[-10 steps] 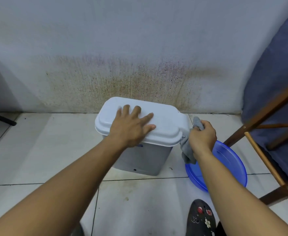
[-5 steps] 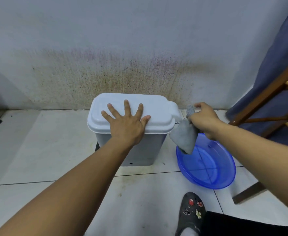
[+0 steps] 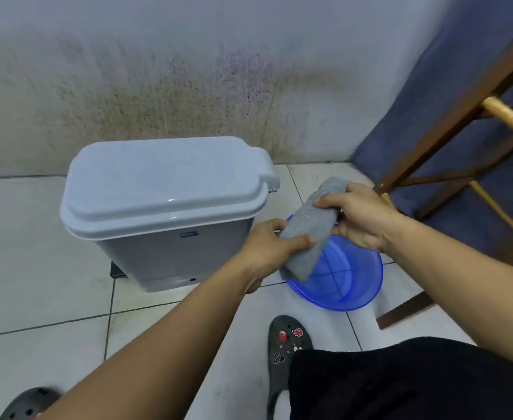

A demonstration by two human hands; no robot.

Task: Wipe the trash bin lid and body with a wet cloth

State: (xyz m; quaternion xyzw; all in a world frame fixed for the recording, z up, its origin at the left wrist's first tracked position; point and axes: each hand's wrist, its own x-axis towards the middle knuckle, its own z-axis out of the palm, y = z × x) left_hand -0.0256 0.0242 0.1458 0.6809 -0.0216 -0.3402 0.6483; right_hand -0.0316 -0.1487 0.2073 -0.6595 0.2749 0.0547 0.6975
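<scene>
Left grip (image 3: 264, 250) and right grip (image 3: 364, 219) hold the rolled cloth (image 3: 310, 228) between them, over the basin (image 3: 355, 301).

No legible text; blue label (image 3: 189, 234) on trash bin (image 3: 170, 259) unreadable

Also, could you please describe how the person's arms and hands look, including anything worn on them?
Both forearms are bare as far as the picture shows, with no sleeves in view. The left hand and right hand wear no gloves, and no watch, bracelet or ring is visible. Lower down are a black garment and a grey clog with charms.
</scene>
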